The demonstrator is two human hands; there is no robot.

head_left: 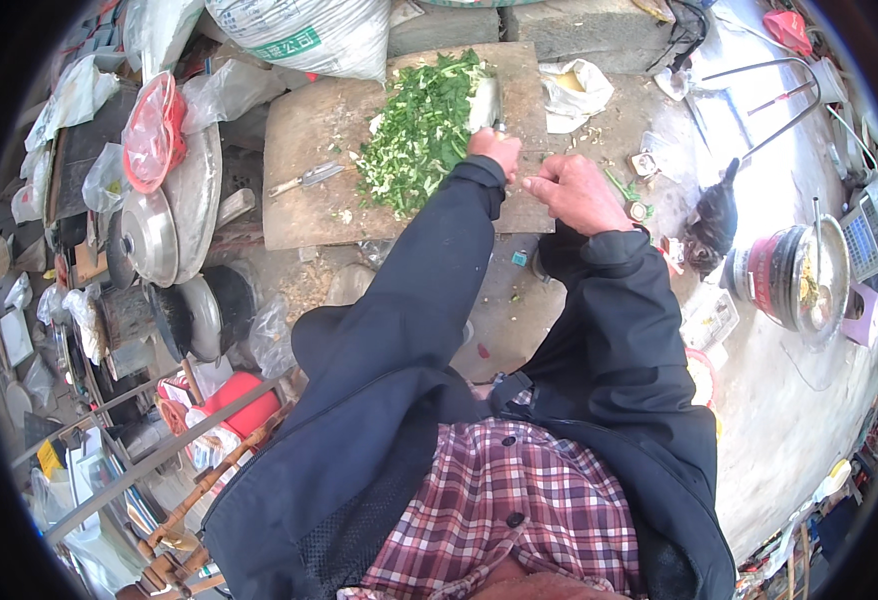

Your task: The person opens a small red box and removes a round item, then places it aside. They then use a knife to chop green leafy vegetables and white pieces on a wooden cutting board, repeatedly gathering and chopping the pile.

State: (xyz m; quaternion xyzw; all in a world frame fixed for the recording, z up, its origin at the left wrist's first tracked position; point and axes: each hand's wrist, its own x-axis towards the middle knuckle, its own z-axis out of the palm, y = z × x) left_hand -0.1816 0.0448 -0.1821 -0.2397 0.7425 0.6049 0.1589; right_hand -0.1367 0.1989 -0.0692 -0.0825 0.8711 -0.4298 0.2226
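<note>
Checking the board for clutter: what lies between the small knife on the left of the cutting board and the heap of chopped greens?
In the head view, only bare board between small knife and chopped greens.

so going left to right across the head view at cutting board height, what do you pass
red plastic bag → small knife → chopped greens → left hand → right hand → steel bowl

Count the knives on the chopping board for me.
2: a cleaver in the left hand over the chopped greens, and a small knife lying on the wooden board's left half. None seem hidden.
</note>
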